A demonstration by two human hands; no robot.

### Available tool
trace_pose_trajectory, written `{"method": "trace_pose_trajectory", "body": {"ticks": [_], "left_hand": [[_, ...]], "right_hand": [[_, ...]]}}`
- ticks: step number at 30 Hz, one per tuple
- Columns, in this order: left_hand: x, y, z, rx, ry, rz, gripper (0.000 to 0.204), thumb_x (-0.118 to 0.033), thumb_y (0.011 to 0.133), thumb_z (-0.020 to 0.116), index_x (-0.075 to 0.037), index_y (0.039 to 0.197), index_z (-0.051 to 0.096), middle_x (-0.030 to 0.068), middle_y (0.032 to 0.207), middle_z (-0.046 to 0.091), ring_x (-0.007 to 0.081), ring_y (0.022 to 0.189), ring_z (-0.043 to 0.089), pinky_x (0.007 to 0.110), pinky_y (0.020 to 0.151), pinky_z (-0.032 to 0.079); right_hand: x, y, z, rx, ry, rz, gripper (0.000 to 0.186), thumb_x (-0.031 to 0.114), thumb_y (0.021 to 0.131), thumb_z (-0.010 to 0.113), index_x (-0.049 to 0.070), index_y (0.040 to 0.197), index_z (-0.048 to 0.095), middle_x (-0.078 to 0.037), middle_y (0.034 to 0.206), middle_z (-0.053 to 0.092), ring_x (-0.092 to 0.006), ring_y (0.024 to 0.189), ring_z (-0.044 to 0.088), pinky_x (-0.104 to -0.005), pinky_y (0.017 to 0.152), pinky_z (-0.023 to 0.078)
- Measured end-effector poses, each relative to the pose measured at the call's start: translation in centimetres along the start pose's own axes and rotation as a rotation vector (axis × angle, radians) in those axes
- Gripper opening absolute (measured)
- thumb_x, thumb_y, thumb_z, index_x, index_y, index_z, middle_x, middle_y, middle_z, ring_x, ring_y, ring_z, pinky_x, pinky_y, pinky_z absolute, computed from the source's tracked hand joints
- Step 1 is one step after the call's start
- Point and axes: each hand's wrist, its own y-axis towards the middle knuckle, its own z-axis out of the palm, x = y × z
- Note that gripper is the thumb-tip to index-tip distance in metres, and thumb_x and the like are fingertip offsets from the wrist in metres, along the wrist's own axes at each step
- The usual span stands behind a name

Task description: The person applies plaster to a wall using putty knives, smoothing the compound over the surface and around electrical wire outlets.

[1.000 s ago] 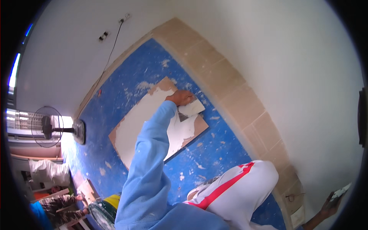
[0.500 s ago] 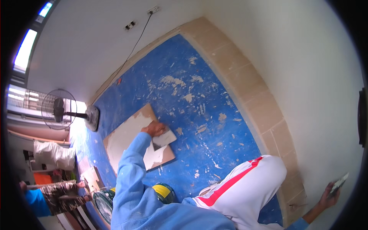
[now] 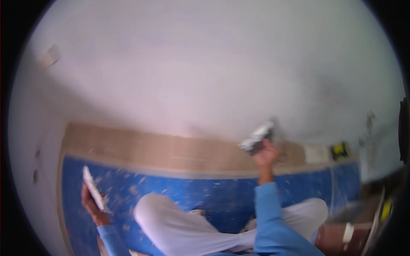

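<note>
My left hand (image 3: pixel 88 201) is low on the left, closed around a flat, broad putty knife (image 3: pixel 93 187) whose blade is coated white and seen nearly edge-on. Over to the right, my right hand (image 3: pixel 266 154) grips a second wide putty knife (image 3: pixel 258 137) loaded with white putty. That blade is tilted, close to the lower part of the white wall (image 3: pixel 179 81); motion blur hides whether it touches. Both handles are mostly covered by my fingers.
A tan tile skirting (image 3: pixel 162 149) runs along the wall's foot above the blue floor covering (image 3: pixel 179 190), which carries white specks. A yellow and black object (image 3: pixel 340 150) stands at the right end. A reddish-brown container (image 3: pixel 339 237) is at the lower right. My bent legs are in front.
The view has swung right from the putty-covered board to the wall. My left hand has left the board with its putty knife. My right hand's knife now appears near the wall's foot.
</note>
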Motion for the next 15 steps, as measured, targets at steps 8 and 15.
{"method": "trace_pose_trajectory", "body": {"ticks": [8, 15], "left_hand": [[1.1, -9.2, 31.5, 0.788, -0.268, -0.184, 0.055, -0.031, 0.089, 0.058, 0.003, 0.132, 0.051, 0.0090, 0.083, 0.063, 0.0140, 0.057, 0.059, 0.027, 0.047, 0.047], [10.6, -20.5, 42.2, 1.355, -0.193, -0.546, 0.047, -0.022, 0.086, 0.062, 0.006, 0.123, 0.055, 0.0123, 0.115, 0.066, 0.0214, 0.106, 0.061, 0.031, 0.095, 0.049]], "right_hand": [[5.2, -6.1, -5.8, -0.262, 0.065, -0.363, 0.047, 0.005, 0.081, 0.057, 0.002, 0.128, 0.057, -0.015, 0.119, 0.065, -0.0364, 0.112, 0.062, -0.0527, 0.101, 0.048], [13.3, -9.6, -11.7, -0.477, 0.072, -0.508, 0.046, 0.005, 0.082, 0.055, -0.003, 0.127, 0.055, -0.018, 0.117, 0.065, -0.0373, 0.108, 0.064, -0.0504, 0.098, 0.052]]}}
